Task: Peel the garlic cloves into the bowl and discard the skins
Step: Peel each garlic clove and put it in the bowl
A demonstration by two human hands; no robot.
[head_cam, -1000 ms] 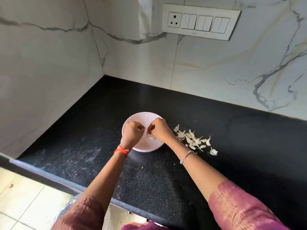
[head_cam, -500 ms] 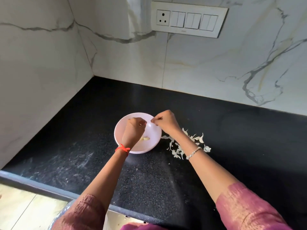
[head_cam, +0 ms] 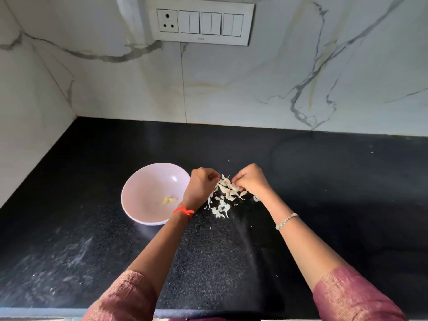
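Nearest the camera, two mauve sleeves (head_cam: 352, 297) end at the elbows, and both bare forearms reach out over the black speckled countertop (head_cam: 208, 262). A red thread (head_cam: 184, 210) is tied round the left wrist and a silver bracelet (head_cam: 286, 221) sits on the right.

Half a second ago the left hand was over the bowl and the right hand was at its right rim. Both have now moved to the right and are close together above the garlic skins (head_cam: 223, 198), just beside the bowl. The left hand (head_cam: 201, 186) is curled into a loose fist with its fingertips at the near-left edge of the pile. Whether it holds anything cannot be told. The right hand (head_cam: 251, 181) has its fingers bent down into the far side of the pile, and they pinch at the papery pieces there. The skins lie in a loose white heap on the counter between and under the two hands, and a few scraps trail toward the person.

The pale pink bowl (head_cam: 139, 181), now uncovered, stands on the counter to the left of the hands. A peeled garlic clove (head_cam: 170, 200) rests in its bottom.

Beyond, the counter meets a white marble-veined wall (head_cam: 254, 89), where a white switch panel (head_cam: 200, 24) with a socket is mounted. The panel now sits nearer the middle of the view than before.
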